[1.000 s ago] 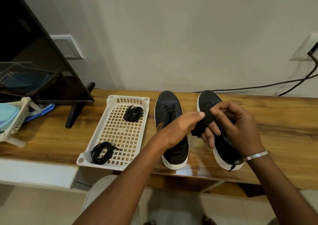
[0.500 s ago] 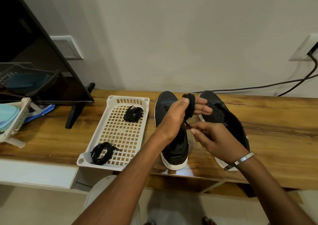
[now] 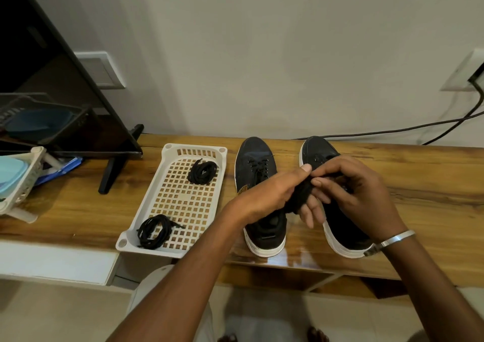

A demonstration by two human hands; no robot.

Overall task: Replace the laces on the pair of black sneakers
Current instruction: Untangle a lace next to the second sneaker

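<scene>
A black lace (image 3: pixel 301 197) is bunched around the left hand (image 3: pixel 272 197), its thumb pressed on top, while the loose end is pinched by the right hand (image 3: pixel 351 195), just above the two sneakers. The left sneaker (image 3: pixel 259 197) is seen laced, the right sneaker (image 3: pixel 319 155) mostly hidden. Two coiled laces (image 3: pixel 203 172) (image 3: pixel 154 231) are left in the white tray (image 3: pixel 167 169) on the bench (image 3: pixel 419 179).

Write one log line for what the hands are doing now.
left hand: holds lace bundle | right hand: pinches it | tray: two laces | left sneaker: laced
</scene>
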